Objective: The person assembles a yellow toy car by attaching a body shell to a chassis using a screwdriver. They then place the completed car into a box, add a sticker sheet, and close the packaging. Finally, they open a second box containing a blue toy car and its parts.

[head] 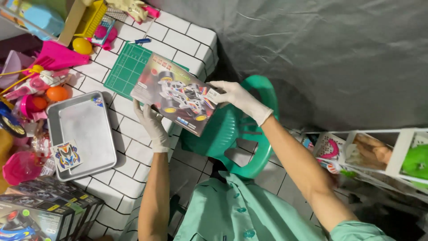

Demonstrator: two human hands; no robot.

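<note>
Head view: a toy car box (180,97) is held flat above the tiled table's near right edge (133,134), long axis diagonal, left hand (151,122) gripping its near edge, right hand (236,99) pinching its right corner.

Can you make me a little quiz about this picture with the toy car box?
1. True or false: both hands, the left hand and the right hand, wear white gloves.
2. What lies under the far end of the toy car box? A) green cutting mat B) a red towel C) a blue plate
3. What lies inside the metal tray, at its near corner?

Key
1. True. Each hand grips one edge of the box.
2. A. The mat lies on the white tiled table.
3. A small sticker sheet with a colourful car picture.
</note>
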